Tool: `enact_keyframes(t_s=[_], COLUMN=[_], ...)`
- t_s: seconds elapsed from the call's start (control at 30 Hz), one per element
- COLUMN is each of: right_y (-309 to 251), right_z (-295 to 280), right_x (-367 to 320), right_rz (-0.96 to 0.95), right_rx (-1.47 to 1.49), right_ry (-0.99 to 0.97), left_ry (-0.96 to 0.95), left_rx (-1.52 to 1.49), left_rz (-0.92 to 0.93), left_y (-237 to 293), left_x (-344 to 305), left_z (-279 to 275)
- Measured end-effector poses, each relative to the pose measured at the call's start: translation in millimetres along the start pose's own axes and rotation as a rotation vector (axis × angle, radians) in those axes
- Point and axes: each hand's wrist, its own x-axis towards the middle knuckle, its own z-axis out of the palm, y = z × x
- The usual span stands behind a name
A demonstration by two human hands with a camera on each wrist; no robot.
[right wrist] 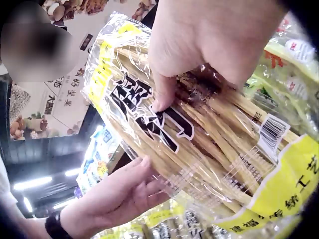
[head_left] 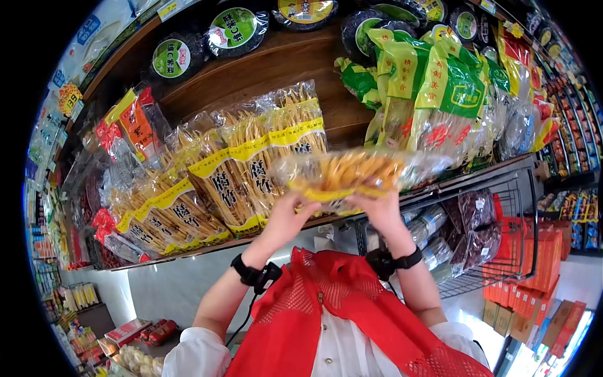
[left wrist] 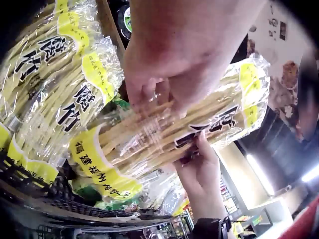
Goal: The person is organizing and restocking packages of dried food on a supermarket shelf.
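Note:
A clear bag of dried tofu sticks (head_left: 361,173) with yellow bands is held up in front of the shelf, lying crosswise. My left hand (head_left: 290,218) grips its left part from below, and my right hand (head_left: 380,210) grips the right part. In the right wrist view the right thumb presses on the bag's front beside the large black characters, while the left hand (right wrist: 117,204) supports the lower edge. The left wrist view has the left hand (left wrist: 179,55) bent over the bag, its fingers at the plastic; the right thumb lies along the opposite edge.
More tofu stick bags (head_left: 257,169) stand in a row on the shelf to the left. Green-and-yellow noodle bags (head_left: 433,94) fill the right side. Round dark seaweed packs (head_left: 237,28) line the back. A black wire basket (head_left: 515,245) hangs below right, near red boxes (head_left: 543,257).

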Motion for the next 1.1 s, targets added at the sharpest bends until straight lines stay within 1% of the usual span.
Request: enact_keyframes(t_s=[0.03,0.07,0.1,0.13,0.17,0.2,0.23,0.27,0.33,0.37,0.4,0.47,0.5,0.57,0.6,0.63,0.67,0.7,0.73,0.77,0.8,0.83,0.9,0.93,1.0,1.07,1.1], right_y=[-1.6,-2.2,3.8,15.3,24.7,36.0,54.3,71.1,107.1,132.3,141.8,160.4,176.2,202.4,193.2,172.4,160.1,160.7,142.1,105.5,85.6,88.9,100.0,101.9,108.6,134.4,143.7], right_z=[-15.9,-23.0,-33.2,-43.4,-45.7,-48.3,-60.3,-65.8,-73.2,-76.6,-77.5,-77.6,-80.5,-86.3,-83.0,-73.6,-64.1,-57.2,-47.6,-36.1,-26.9,-19.9,-10.7,-9.9,-5.5,-8.9,-8.0], right_x=[17.0,30.1,45.5,60.8,73.4,86.1,101.0,110.7,124.2,128.5,129.1,136.1,143.4,156.7,153.3,147.8,145.1,146.3,141.0,131.6,126.9,129.4,139.0,144.4,155.7,166.1,169.5], right_rz=[-0.049,-0.146,-0.193,-0.239,-0.204,-0.171,0.0,0.0,0.259,0.217,0.217,0.224,0.23,0.178,0.183,0.126,0.063,0.037,0.037,-0.226,-0.494,-0.494,-0.533,-0.537,-0.343,-0.345,-0.359], right_rx=[-0.169,-0.193,-0.286,-0.381,-0.294,-0.207,-0.301,-0.301,-0.193,-0.117,-0.149,-0.169,-0.167,-0.308,-0.308,-0.482,-0.656,-0.744,-0.745,-0.956,-1.155,-1.156,-1.514,-1.514,-1.538,-1.531,-1.575], right_ry=[-0.048,-0.009,-0.007,-0.005,0.008,0.025,-0.037,-0.037,-0.064,-0.073,-0.047,0.011,0.012,0.066,0.067,0.186,0.304,0.347,0.344,0.239,0.125,0.123,-0.11,-0.108,-0.264,-0.277,-0.258], left_ry=[0.007,0.044,0.078,0.081,0.103,0.123,0.109,0.109,0.11,0.064,0.061,0.017,-0.041,-0.04,-0.037,-0.04,-0.025,-0.008,-0.006,-0.019,-0.033,-0.033,-0.121,-0.119,-0.189,-0.181,-0.15], left_rx=[-0.001,-0.085,-0.171,-0.175,-0.321,-0.466,-0.567,-0.566,-0.5,-0.521,-0.519,-0.689,-0.525,-0.547,-0.568,-0.569,-0.408,-0.248,-0.25,-0.224,-0.198,-0.2,-0.155,-0.153,-0.15,-0.184,-0.223], left_rz=[-0.007,-0.048,-0.091,-0.102,-0.113,-0.121,-0.201,-0.201,-0.375,-0.499,-0.503,-0.551,-0.51,-0.53,-0.542,-0.544,-0.451,-0.357,-0.359,-0.294,-0.229,-0.229,-0.223,-0.22,-0.249,-0.258,-0.26], left_y=[1.7,1.1,-1.7,-20.6,-50.0,-64.9,-61.7,-68.7,-92.8,-95.4,-102.6,-117.5,-121.2,-113.0,-109.7,-111.0,-113.5,-116.6,-120.4,-124.8,-126.9,-126.3,-124.0,-110.7,-71.6,-73.5,-78.9], left_x=[15.1,28.8,41.4,57.0,74.2,85.6,91.7,96.3,103.7,104.9,104.6,102.7,102.4,105.1,106.8,107.6,108.7,110.0,110.5,111.0,110.3,108.2,102.4,98.1,81.3,61.4,50.6], left_z=[3.1,7.3,12.1,24.5,42.7,54.3,58.6,65.0,81.2,82.7,87.3,96.5,97.9,98.1,98.7,100.6,102.1,102.9,103.6,104.6,104.9,104.3,101.4,91.7,62.8,47.7,40.6])
